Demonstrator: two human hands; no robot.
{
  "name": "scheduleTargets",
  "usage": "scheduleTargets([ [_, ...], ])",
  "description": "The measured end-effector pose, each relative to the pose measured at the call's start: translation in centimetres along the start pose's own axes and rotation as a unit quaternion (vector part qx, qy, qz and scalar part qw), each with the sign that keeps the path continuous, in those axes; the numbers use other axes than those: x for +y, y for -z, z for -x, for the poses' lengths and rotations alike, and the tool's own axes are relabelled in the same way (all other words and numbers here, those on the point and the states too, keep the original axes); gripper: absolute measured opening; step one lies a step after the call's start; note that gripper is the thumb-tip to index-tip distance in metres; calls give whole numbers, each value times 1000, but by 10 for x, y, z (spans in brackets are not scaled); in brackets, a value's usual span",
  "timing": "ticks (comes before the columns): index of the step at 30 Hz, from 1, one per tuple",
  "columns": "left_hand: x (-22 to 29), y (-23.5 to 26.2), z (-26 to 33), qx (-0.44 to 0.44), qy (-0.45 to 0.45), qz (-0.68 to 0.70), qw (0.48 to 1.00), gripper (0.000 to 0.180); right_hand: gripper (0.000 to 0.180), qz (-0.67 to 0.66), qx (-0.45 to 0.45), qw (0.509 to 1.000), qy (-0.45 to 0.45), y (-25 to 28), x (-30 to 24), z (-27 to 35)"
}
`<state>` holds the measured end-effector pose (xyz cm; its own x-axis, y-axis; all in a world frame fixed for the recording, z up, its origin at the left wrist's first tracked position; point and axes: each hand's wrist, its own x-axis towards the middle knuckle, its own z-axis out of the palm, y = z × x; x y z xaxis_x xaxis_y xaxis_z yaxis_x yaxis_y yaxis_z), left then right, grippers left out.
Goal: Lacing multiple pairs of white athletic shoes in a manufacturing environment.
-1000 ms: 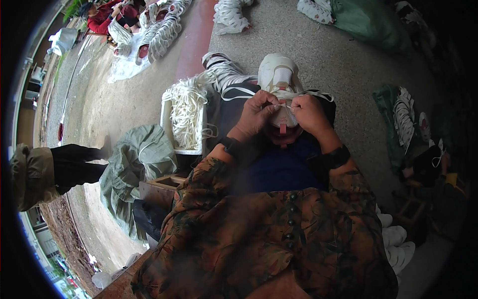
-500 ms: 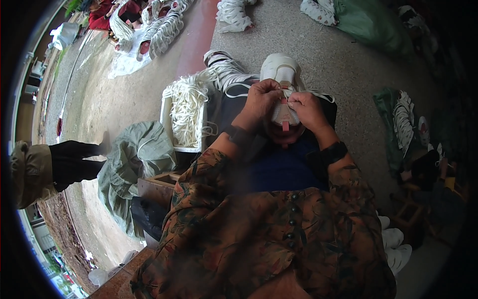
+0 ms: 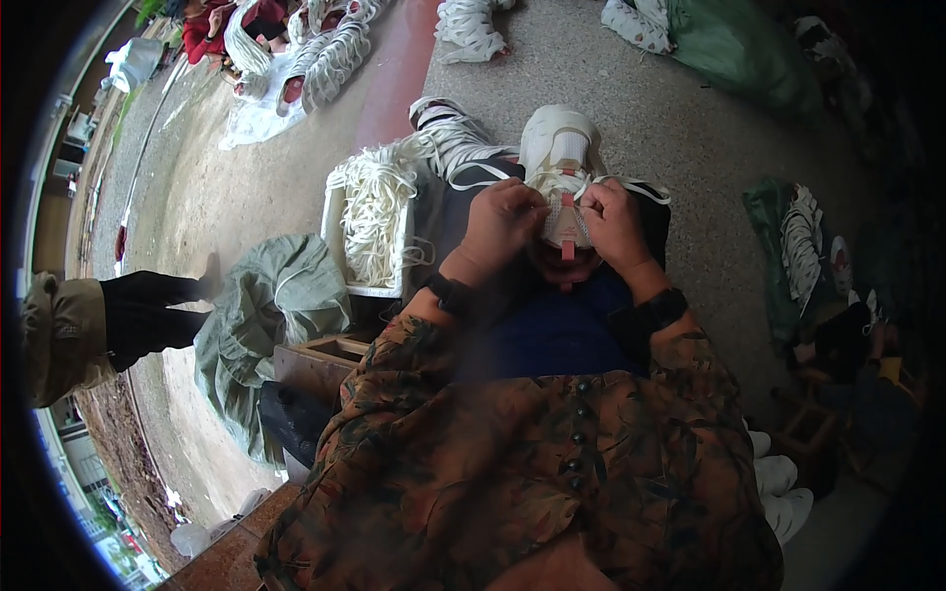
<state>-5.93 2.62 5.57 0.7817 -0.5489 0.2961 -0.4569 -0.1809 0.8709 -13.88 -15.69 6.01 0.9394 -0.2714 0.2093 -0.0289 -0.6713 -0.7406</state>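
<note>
A white sneaker (image 3: 560,133) with pink tabs rests on my lap, toe pointing away and heel opening toward me. White shoelace (image 3: 560,184) crosses its front near the tongue (image 3: 564,229). At the sneaker's left side my left hand (image 3: 501,225) is closed in a pinch on the lace; its fingertips partly hide the strand. My right hand (image 3: 613,223) pinches the lace on the opposite side, close to the eyelets. Loose lace loops stick out beyond both hands.
A white box (image 3: 402,236) full of white laces stands at my left, beside a grey-green sack (image 3: 271,305) and a wooden box (image 3: 313,362). Lace-wrapped shoe bundles (image 3: 463,138) lie ahead. Green sacks (image 3: 739,54), more shoes (image 3: 778,478) and other people surround the area.
My hands have moved apart and a little toward me from the middle of the sneaker, drawing the lace outward. Lace now shows across the tongue between them.
</note>
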Motion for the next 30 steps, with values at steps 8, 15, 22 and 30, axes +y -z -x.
scheduleTargets([
  [8,-1,-18,-3,6,-98,-169,981,13,8,-10,83,996,23,-23,18,0],
  [15,-7,-20,-3,-13,-61,-4,998,13,16,15,86,996,26,-20,9,1],
  [22,-2,-25,-8,-22,-4,18,1000,10,20,20,36,999,14,-11,2,1],
  [30,-21,-4,3,117,95,155,976,3,19,-100,155,980,-73,-4,22,3],
])
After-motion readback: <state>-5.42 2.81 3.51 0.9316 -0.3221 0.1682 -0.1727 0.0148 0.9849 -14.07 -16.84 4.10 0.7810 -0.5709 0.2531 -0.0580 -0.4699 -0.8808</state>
